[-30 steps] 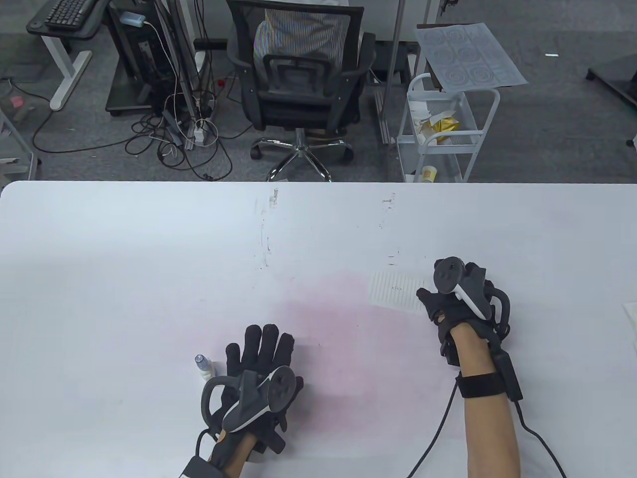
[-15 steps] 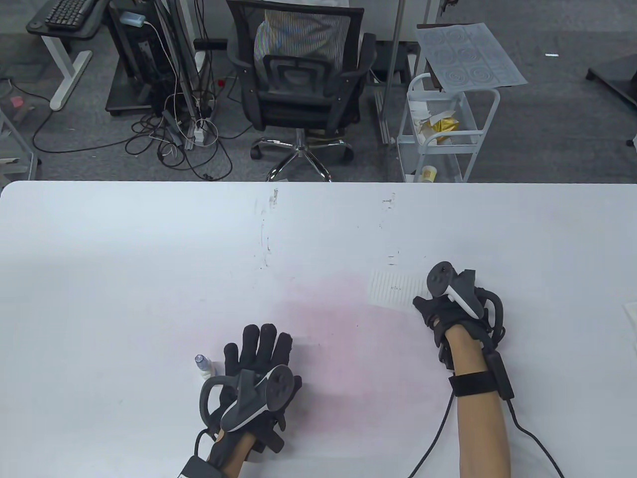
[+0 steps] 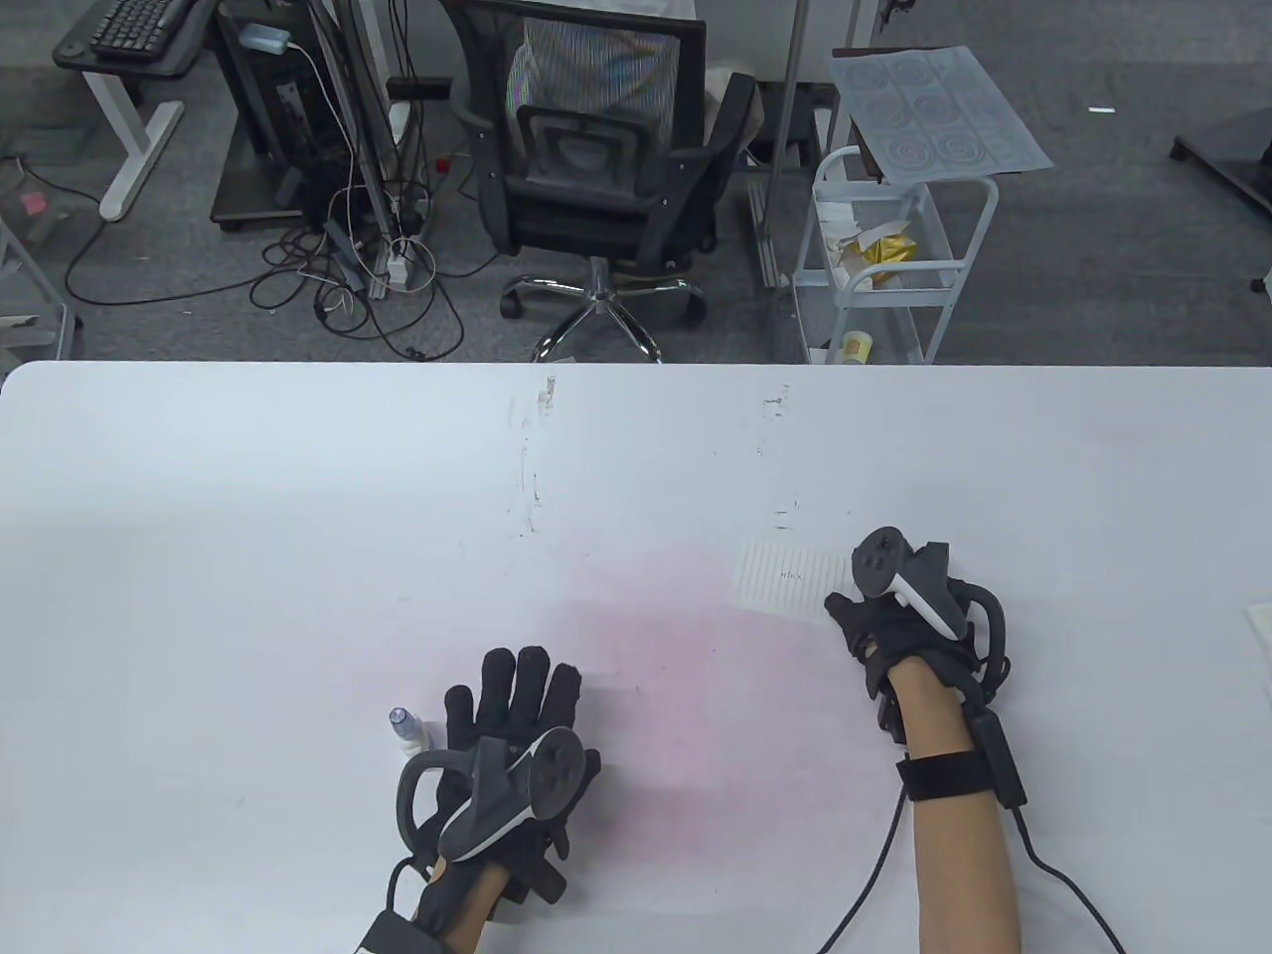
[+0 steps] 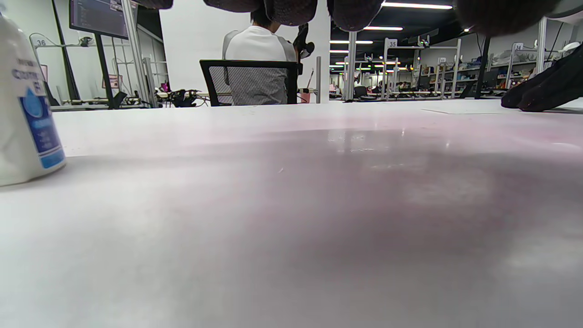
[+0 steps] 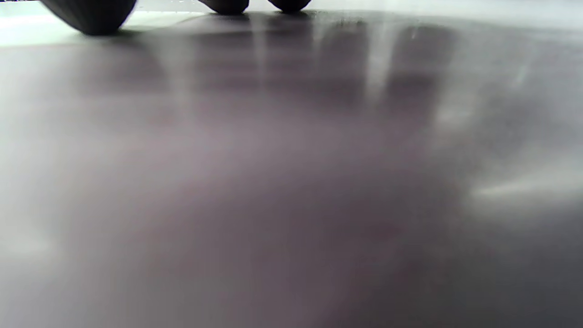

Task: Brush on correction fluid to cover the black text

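A small white correction fluid bottle [image 3: 405, 733] with a bluish cap stands on the white table [image 3: 248, 517], just left of my left hand [image 3: 522, 701]. That hand lies flat with its fingers spread and holds nothing. The bottle also shows at the left edge of the left wrist view [image 4: 23, 105]. A small lined paper [image 3: 790, 576] with a short black text [image 3: 792, 574] lies at centre right. My right hand [image 3: 863, 608] rests on the paper's right edge. Its fingertips [image 5: 91, 13] touch the surface in the right wrist view. No brush is in view.
The table has a faint pink patch [image 3: 676, 676] between the hands and scuff marks [image 3: 532, 467] further back. Beyond the far edge stand an office chair [image 3: 596, 169] and a white cart [image 3: 884, 258]. A cable [image 3: 874, 874] trails from the right wrist.
My right hand has shifted slightly left and toward me on the paper's edge. The left hand and the bottle have not moved. The chair behind the table has turned a little.
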Available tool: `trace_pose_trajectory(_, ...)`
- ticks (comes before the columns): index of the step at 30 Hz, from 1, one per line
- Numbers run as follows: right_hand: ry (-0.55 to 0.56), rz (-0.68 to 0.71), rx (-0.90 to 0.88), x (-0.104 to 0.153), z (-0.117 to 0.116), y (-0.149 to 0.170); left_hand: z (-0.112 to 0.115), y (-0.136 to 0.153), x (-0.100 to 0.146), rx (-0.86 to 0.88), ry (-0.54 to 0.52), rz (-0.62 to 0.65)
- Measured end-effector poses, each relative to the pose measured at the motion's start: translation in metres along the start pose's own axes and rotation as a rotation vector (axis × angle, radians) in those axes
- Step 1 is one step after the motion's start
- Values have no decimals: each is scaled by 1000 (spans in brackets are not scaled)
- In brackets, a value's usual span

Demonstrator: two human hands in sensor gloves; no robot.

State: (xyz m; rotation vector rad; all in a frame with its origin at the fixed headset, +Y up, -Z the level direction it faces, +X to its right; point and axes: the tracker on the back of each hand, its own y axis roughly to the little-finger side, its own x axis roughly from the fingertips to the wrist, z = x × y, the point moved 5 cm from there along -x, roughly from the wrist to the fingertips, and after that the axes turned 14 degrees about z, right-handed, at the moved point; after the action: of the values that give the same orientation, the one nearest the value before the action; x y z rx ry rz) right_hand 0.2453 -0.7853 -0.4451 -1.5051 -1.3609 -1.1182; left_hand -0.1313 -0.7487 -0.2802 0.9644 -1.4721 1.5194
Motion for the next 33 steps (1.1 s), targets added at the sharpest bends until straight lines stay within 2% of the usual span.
trace_pose_trajectory(3,9,12,-4,0,1,-1,0,0,0,-1,2,0)
trace_pose_trajectory(13,125,1,-200,3,8,-1,0,0,1,0,9,-3)
trace_pose_trajectory(22,40,18,-274,-4,-3,1,0,1,0,2,17,-6)
trace_pose_trajectory(33,123,-7,-273,0,5,1,1,1,0,2,28,-9)
